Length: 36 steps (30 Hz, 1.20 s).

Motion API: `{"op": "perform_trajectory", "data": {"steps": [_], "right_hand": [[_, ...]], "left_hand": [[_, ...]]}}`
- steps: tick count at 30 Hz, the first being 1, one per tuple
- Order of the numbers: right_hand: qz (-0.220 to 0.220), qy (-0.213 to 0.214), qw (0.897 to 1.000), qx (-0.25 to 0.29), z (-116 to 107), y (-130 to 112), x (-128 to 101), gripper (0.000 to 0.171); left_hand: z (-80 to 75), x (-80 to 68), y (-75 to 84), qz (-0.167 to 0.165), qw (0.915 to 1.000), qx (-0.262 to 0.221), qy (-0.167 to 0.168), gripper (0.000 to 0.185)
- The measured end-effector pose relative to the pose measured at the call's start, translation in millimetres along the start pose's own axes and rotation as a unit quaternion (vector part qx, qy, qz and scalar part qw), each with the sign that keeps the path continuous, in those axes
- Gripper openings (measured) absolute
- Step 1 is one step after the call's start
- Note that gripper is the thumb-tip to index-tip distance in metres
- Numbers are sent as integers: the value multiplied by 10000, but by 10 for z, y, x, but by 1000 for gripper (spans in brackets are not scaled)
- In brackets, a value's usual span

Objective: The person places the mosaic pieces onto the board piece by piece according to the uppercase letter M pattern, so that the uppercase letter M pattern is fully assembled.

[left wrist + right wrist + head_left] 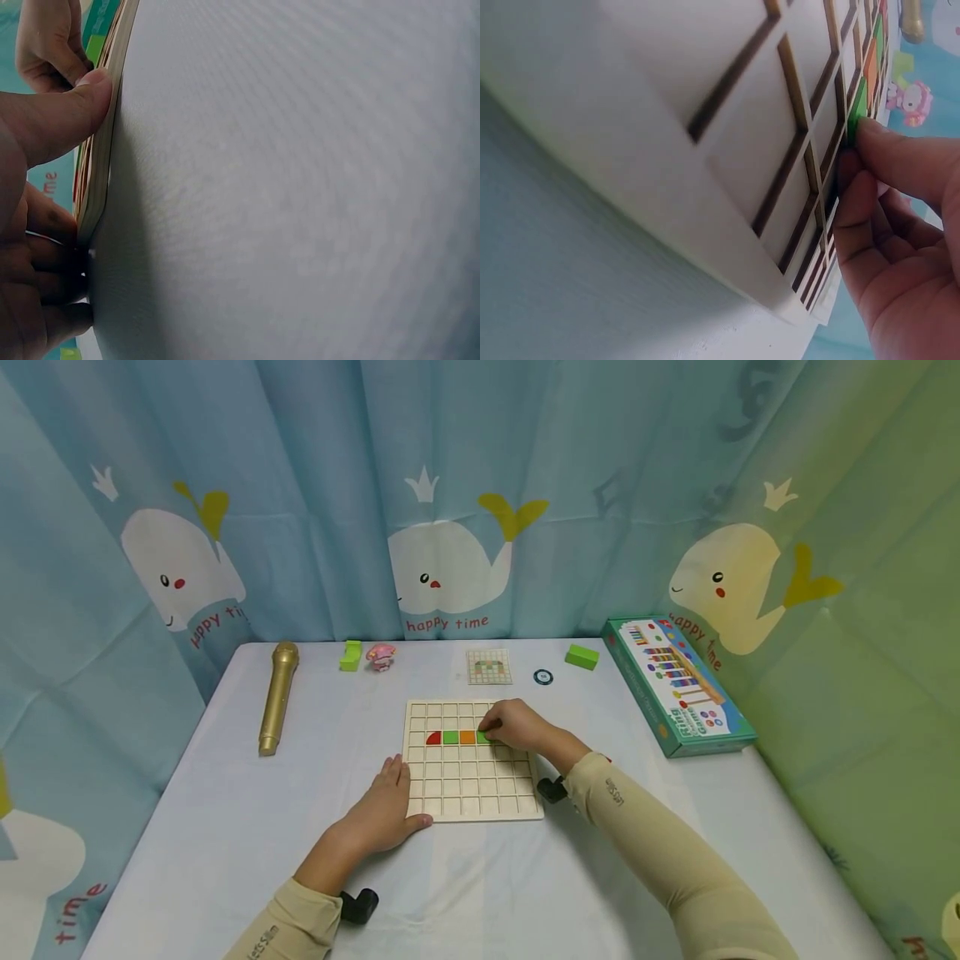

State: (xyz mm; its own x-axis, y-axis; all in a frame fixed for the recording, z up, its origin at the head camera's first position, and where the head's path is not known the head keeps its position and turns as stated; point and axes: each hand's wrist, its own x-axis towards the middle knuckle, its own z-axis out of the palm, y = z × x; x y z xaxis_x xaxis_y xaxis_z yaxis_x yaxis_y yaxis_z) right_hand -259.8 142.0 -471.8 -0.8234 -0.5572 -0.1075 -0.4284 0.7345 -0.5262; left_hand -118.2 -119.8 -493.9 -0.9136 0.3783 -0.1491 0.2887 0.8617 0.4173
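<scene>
A wooden grid board (468, 785) lies on the white table, its cells edged by raised dark lines. Along one row sit a red rounded tile (434, 738), a green square tile (450, 737) and an orange square tile (467, 737). My right hand (517, 727) pinches another green tile (858, 111) between thumb and index finger, low at the cell right of the orange one. At the board's left side rests my left hand (386, 810), fingers extended along the edge and thumb (94, 90) on the near edge.
Behind the board lie a patterned card (489, 667), a round dark-rimmed token (543, 677), two green blocks (582, 657) and a small pink figure (381, 657). A gold microphone (278, 697) is at left, a green game box (678, 685) at right. A whale-print curtain (322, 527) hangs behind.
</scene>
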Motion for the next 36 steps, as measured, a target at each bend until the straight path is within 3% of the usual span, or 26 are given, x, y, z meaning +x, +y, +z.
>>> {"op": "perform_trajectory", "data": {"steps": [11,26,36], "right_hand": [[164,45,9994,311,-137,53,-136,16],[328,364,9984,287,-434,191,-553,15],[445,420,9980,171,-506,397,-836,14]], "left_hand": [[19,8,-13,-2,10000,-55,-41,95],[-50,-27,38,0,10000,-76,-50,93],[-22,-9,2,-3,9999,-119,-28,94]]}}
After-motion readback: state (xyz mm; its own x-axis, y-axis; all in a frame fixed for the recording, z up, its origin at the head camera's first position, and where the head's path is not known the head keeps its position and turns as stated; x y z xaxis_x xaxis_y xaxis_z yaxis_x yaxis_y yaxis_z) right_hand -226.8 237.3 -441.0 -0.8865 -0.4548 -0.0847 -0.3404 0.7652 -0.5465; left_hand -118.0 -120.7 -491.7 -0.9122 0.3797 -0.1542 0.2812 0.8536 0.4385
